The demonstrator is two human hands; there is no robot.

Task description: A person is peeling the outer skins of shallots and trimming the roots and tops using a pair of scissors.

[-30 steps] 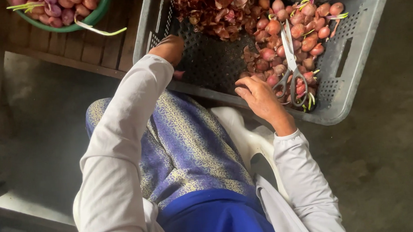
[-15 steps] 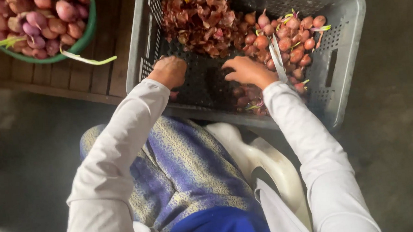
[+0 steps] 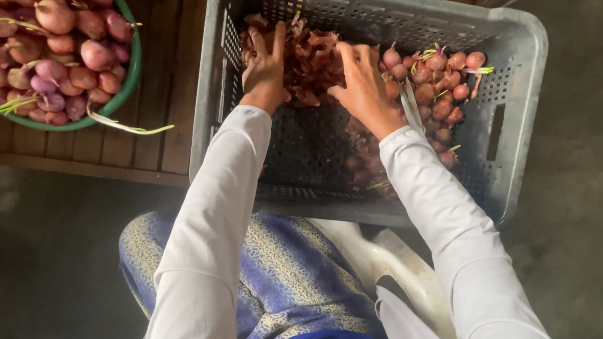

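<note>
Nearest, below both wrists: white sleeves over a blue patterned lap (image 3: pixel 287 282), with a white chair (image 3: pixel 384 262) edge just behind the right forearm.

Beyond the wrists, a grey crate (image 3: pixel 517 51) resting on the dark wooden surface (image 3: pixel 170 73). Bare perforated floor of the crate directly under the forearms, cleared of skins on the near side.

Left hand (image 3: pixel 264 67) now deep in the crate, fingers spread, palm down on the left flank of the skins (image 3: pixel 312 60), a heap of dry reddish peelings. Half a second ago only at the crate's near rim; a second ago resting outside it. Right hand (image 3: pixel 362 82) also moved in from the shallot side, fingers spread and slightly curled against the heap's right flank. Both hands now bracketing the same pile, apart from each other, pressing inward rather than pinching anything. Judged a gathering move: loose skins being scooped together from two sides.

Just right of the right hand, shallots (image 3: pixel 443 91) with green sprouts heaped against the far right wall, untouched. Pale blades of scissors (image 3: pixel 409 107) lying beside the right wrist, set down.

Far left of the left hand, outside the crate, a green bowl (image 3: pixel 119 97) heaped with peeled shallots.
</note>
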